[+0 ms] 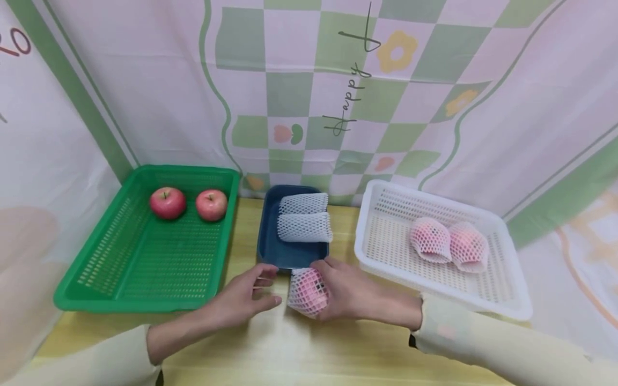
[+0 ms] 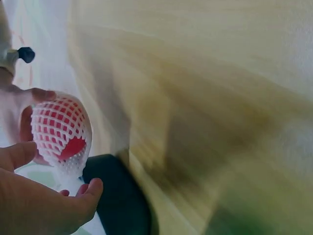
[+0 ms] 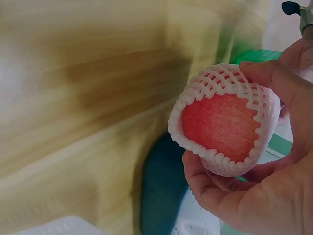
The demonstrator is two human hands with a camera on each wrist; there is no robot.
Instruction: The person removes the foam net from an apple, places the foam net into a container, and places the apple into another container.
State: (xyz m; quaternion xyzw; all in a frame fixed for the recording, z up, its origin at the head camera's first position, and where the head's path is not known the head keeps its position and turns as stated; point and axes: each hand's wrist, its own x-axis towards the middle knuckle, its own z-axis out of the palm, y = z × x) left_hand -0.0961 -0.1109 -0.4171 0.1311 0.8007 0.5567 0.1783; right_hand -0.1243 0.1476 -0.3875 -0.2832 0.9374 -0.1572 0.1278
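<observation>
In front of the dark blue tray, an apple (image 1: 308,292) in a white foam net sleeve (image 3: 259,98) is gripped by my right hand (image 1: 348,289). Red skin shows through the mesh and at the sleeve's open end in the right wrist view. My left hand (image 1: 245,296) is just left of the apple, fingers loosely bent and holding nothing. The tray (image 1: 269,236) holds flat foam net sleeves (image 1: 305,227). In the left wrist view, the left thumb lies close to the net; whether it touches cannot be told there.
At left a green basket (image 1: 166,268) holds two bare apples (image 1: 167,203). A white basket (image 1: 386,230) on the right contains two net-covered apples (image 1: 431,239). All stand on a wooden table (image 1: 270,354), with a patterned cloth (image 1: 289,96) hanging behind.
</observation>
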